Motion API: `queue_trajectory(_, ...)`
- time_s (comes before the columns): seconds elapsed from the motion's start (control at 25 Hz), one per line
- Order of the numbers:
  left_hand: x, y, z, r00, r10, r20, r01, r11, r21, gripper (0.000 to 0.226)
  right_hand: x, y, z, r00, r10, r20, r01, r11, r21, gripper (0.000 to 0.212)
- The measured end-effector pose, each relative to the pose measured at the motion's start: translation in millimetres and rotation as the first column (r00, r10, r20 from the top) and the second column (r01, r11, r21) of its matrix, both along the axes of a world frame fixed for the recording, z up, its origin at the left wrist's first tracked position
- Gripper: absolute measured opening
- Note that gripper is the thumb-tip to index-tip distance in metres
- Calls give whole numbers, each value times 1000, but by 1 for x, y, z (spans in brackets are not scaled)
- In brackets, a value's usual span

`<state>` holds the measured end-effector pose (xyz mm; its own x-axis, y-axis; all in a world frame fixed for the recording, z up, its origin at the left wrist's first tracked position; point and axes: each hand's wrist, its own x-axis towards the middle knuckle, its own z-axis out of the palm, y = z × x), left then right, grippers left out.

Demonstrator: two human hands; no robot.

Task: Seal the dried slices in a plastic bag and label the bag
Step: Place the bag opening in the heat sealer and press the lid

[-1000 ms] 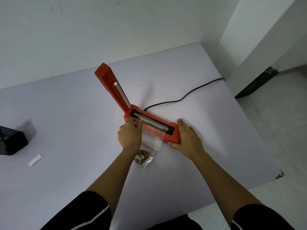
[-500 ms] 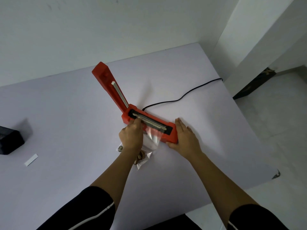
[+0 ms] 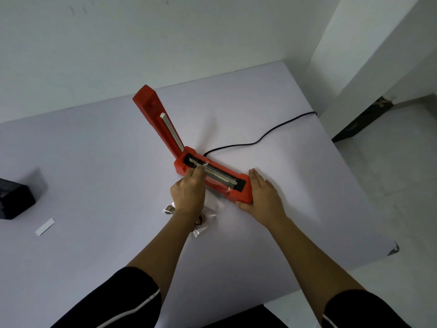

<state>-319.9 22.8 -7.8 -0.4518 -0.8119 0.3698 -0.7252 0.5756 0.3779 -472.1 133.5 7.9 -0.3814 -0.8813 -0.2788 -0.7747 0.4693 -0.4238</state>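
A red heat sealer (image 3: pixel 240 195) lies on the table, its lid arm (image 3: pixel 158 119) raised upright at the left end. A clear plastic bag (image 3: pixel 214 209) holds brown dried slices (image 3: pixel 201 220) near its bottom, partly hidden under my left wrist. The bag's mouth lies across the sealer's grey strip. My left hand (image 3: pixel 189 192) pinches the bag's top edge over the strip. My right hand (image 3: pixel 263 195) lies flat against the sealer's right end, thumb at its front corner. A white label strip (image 3: pixel 45 226) rests on the table at the left.
A black box (image 3: pixel 14 200) stands at the left edge of the table (image 3: pixel 94 162). The sealer's black cord (image 3: pixel 260 138) runs back right and off the table's right side. A white wall lies behind; the floor drops away on the right.
My left hand has slid the bag's mouth further left along the sealing strip. The right hand has stayed against the sealer's end. The lid arm is unchanged.
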Motion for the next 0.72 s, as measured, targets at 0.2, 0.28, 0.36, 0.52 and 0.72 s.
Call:
queue_trajectory(0.2, 7, 0, 15, 969, 241, -58, -200, 897, 395, 24, 0, 0, -1, 1000, -1, 5, 1, 1000, 4, 97)
queue_trajectory(0.28, 13, -5, 15, 960, 273, -69, -182, 788, 588, 31, 0, 0, -1, 1000, -2, 10, 2, 1000, 1, 97)
queue_trajectory(0.36, 20, -10, 13, 962, 250, -108, -112, 724, 680, 30, 1, 1, -2, 1000, -3, 8, 3, 1000, 1, 97)
queue_trajectory(0.52, 21, -6, 16, 982, 124, -141, -40, 871, 490, 21, 1, -1, -2, 1000, -14, 3, 14, 1000, -6, 98)
queue_trajectory(0.72, 20, 2, 22, 981, -34, -193, 96, 942, 321, 14, 1, 0, -1, 1000, -8, 13, 8, 1000, -7, 98)
